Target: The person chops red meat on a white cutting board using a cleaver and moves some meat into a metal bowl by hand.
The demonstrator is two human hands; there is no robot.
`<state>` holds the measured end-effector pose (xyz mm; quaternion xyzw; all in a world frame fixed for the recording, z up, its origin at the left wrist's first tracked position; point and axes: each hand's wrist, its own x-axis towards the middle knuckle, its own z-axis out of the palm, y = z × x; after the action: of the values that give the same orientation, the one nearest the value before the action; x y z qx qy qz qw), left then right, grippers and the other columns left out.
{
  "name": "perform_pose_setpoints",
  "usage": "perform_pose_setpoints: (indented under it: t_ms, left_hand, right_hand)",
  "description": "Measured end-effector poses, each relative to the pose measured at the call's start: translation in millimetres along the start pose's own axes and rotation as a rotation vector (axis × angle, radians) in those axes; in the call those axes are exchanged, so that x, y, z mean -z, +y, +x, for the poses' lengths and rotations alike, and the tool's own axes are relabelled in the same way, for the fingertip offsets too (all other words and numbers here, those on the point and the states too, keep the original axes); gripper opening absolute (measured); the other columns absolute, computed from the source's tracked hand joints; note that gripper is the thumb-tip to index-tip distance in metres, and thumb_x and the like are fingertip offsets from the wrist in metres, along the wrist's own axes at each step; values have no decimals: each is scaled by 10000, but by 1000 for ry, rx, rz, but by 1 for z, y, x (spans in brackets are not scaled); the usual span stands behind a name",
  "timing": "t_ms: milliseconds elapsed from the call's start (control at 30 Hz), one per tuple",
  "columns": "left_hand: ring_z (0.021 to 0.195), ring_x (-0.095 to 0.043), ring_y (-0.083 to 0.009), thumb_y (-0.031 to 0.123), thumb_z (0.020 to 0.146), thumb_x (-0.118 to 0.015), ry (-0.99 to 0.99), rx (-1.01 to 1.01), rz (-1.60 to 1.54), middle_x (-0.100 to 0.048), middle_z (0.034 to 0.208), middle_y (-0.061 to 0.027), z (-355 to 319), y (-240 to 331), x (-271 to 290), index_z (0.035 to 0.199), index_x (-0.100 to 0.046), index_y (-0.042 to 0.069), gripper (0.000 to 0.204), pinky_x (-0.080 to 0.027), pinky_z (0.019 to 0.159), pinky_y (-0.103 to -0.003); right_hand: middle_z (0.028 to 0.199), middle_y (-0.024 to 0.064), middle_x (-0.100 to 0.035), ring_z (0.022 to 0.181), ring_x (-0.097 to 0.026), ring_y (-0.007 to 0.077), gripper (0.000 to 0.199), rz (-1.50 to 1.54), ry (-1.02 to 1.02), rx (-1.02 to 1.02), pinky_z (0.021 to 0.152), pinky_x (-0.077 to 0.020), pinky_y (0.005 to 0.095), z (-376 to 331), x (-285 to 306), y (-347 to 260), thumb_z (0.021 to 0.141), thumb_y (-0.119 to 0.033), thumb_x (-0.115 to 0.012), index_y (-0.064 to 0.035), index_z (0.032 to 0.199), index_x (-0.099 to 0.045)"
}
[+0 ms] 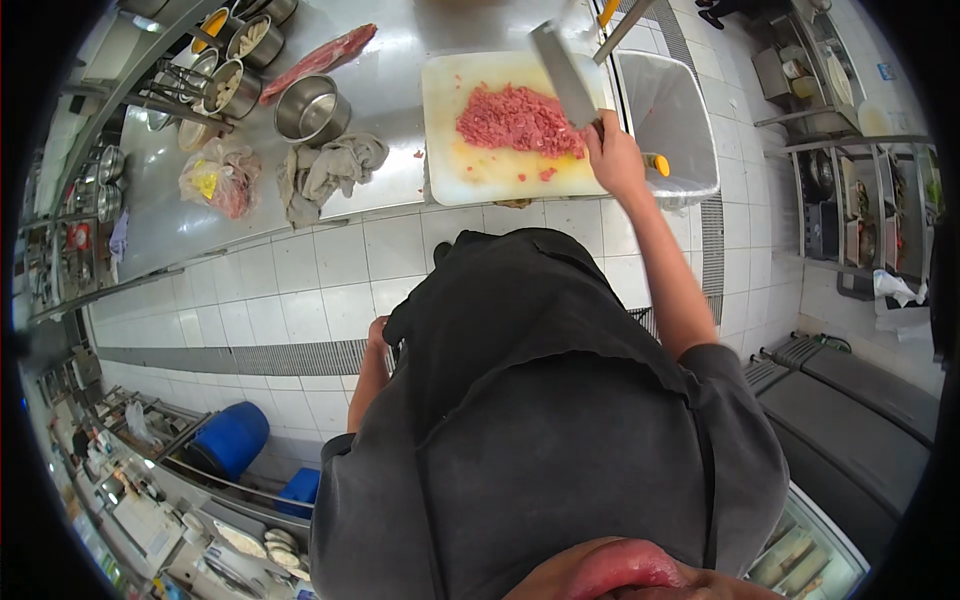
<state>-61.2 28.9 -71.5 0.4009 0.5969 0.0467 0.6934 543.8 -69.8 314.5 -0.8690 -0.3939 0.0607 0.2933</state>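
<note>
My right hand [614, 155] is closed round the handle of a cleaver [565, 78]. Its broad blade is raised at a slant beside a heap of chopped raw meat [520, 120], and looks slightly blurred. The meat lies on a thick white cutting board [445, 90], with small scraps scattered around it. Low at my left side, my left hand [378, 333] rests against the dark apron [480, 285]; its fingers are mostly hidden there.
Left of the board are a grey cloth [340, 168], a steel pot [312, 110], a long piece of raw meat [320, 62] and a plastic bag [220, 178]. A lined bin [665, 115] stands right of the steel table [395, 120]. Behind my left side stands a blue barrel [232, 438].
</note>
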Motion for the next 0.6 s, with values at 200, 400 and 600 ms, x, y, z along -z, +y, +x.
perform_pose_setpoints:
  t_ms: [200,400,600]
  left_hand:
    - [906,-677,-261,293,832,-651,-37,-436,736,-670,1046,-225,-16,45,-5,1111,-638,-30,427,-531,791,-337]
    - [837,-689,-296,276,818,-653,127,-171,607,-693,964,-207,-42,113,-49,1129,-636,-22,432,-536,752,-339]
    - [1077,-614,-298,293,830,-641,12,-245,742,-662,1108,-188,-33,84,-28,1123,-639,-33,439,-469,922,-335]
  right_hand:
    - [819,285,-633,756,-612,474,284,-108,-155,-104,663,-466,555,-26,-74,32,939,-224,-502,-8,1111,-433]
    - [839,276,-643,780,-618,470,259,29,74,-154,684,-469,556,-29,-47,-2,933,-225,-507,2,1037,-438]
    - [854,274,-647,784,-627,458,285,-152,-225,-137,687,-483,540,-10,-52,2,933,-217,-493,-17,1132,-453]
